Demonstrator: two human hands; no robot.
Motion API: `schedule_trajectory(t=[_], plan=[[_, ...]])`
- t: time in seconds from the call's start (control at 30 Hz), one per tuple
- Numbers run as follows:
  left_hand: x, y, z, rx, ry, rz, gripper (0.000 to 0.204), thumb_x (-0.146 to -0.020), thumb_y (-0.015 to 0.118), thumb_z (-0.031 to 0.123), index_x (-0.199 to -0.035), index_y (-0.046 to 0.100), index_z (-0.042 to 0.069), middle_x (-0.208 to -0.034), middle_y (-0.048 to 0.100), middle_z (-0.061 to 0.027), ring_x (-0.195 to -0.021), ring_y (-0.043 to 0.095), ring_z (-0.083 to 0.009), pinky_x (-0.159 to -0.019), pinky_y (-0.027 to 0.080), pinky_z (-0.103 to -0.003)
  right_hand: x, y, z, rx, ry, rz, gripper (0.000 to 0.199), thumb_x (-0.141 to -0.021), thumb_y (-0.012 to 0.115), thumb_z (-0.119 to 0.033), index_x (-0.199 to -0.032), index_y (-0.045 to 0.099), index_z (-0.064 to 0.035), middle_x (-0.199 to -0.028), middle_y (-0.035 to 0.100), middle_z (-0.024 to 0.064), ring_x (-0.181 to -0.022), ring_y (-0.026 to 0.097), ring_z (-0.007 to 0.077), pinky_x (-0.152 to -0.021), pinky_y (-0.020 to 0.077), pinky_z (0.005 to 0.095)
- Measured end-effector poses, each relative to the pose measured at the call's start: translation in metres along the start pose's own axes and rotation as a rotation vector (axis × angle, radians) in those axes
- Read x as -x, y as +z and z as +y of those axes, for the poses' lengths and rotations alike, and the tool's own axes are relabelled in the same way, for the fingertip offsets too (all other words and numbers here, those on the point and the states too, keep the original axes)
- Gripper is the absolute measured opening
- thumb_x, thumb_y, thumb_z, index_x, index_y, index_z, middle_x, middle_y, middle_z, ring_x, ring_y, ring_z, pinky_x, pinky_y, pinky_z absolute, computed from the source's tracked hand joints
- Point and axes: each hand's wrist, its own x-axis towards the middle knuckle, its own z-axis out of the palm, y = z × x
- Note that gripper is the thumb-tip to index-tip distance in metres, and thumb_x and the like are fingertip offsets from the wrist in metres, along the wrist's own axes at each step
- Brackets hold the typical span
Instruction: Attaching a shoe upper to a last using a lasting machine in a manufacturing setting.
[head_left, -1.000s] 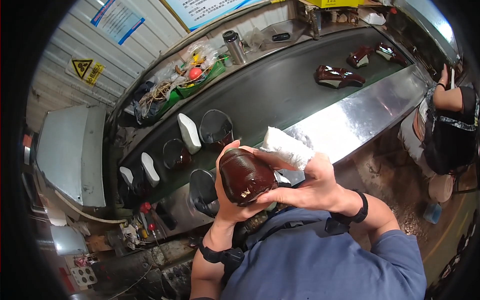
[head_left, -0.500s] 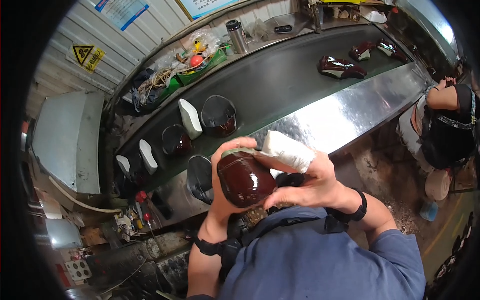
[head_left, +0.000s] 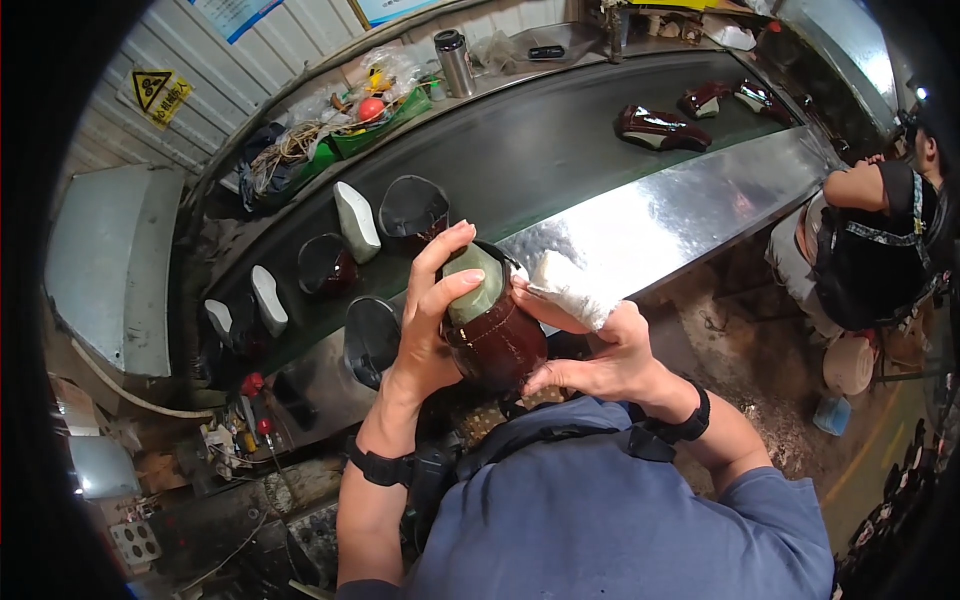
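A glossy dark red shoe upper [head_left: 498,345] is held up between both hands in front of my chest. A pale green shoe last [head_left: 476,284] sits in it and shows at the top. My left hand [head_left: 432,320] grips it from the left, two fingertips lying on the last. On the other side, my right hand [head_left: 608,352] pinches the upper's edge between thumb and fingers. A white cloth wrap [head_left: 572,287] covers fingers of the right hand. Just left of my left hand, a dark open upper [head_left: 373,342] stands on the metal ledge.
On the dark conveyor belt [head_left: 520,130] stand open uppers [head_left: 414,208], pale lasts [head_left: 357,222] and, farther right, finished-looking dark red shoes [head_left: 662,128]. Behind it are a steel flask [head_left: 455,64] and a green tray [head_left: 385,122] of odds and ends. A co-worker [head_left: 875,235] sits at right.
The upper has been tilted, so more of the green last now shows. My left fingers have shifted onto the last. The whole view has moved slightly, sliding the surroundings left.
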Motion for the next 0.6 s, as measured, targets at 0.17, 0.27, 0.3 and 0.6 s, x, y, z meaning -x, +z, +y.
schedule_trajectory(t=[0.17, 0.27, 0.3, 0.6], plan=[[-0.004, 0.001, 0.007, -0.041, 0.033, 0.003, 0.074, -0.067, 0.089, 0.010, -0.131, 0.053, 0.019, -0.146, 0.046, -0.0246, -0.133, 0.050, -0.0452, -0.109, 0.044, -0.054, 0.009, -0.002, 0.008, -0.016, -0.053, -0.051, 0.096, -0.067, 0.095, -0.020, -0.146, 0.047, 0.0060, -0.139, 0.062, 0.0198, -0.133, 0.057, 0.0285, -0.116, 0.0380, 0.0407], [-0.002, -0.001, 0.005, -0.107, 0.103, -0.006, 0.071, -0.067, 0.089, 0.009, -0.129, 0.055, 0.021, -0.146, 0.044, -0.0237, -0.133, 0.051, -0.0448, -0.110, 0.043, -0.057, 0.016, 0.002, 0.028, -0.543, 0.164, 0.141, 0.101, -0.082, 0.087, -0.023, -0.159, 0.025, -0.0018, -0.160, 0.037, 0.0189, -0.148, 0.038, 0.0299, -0.122, 0.0314, 0.0460], [-0.001, 0.000, 0.006, -0.150, 0.157, -0.018, 0.070, -0.067, 0.089, 0.009, -0.128, 0.056, 0.021, -0.146, 0.044, -0.0229, -0.132, 0.051, -0.0446, -0.111, 0.042, -0.060, 0.017, 0.002, 0.029, -0.599, 0.280, 0.206, 0.092, -0.091, 0.079, -0.028, -0.158, 0.023, -0.0010, -0.160, 0.037, 0.0178, -0.146, 0.041, 0.0305, -0.120, 0.0344, 0.0476], [-0.022, 0.016, 0.015, -0.294, 0.248, -0.146, 0.058, -0.072, 0.085, 0.009, -0.120, 0.064, 0.034, -0.147, 0.045, -0.0169, -0.135, 0.048, -0.0418, -0.116, 0.035, -0.060, -0.017, 0.005, 0.022, -1.352, 0.744, 0.211, 0.044, -0.098, 0.069, -0.030, -0.132, 0.055, -0.0054, -0.126, 0.067, 0.0089, -0.115, 0.065, 0.0192, -0.097, 0.0537, 0.0421]])
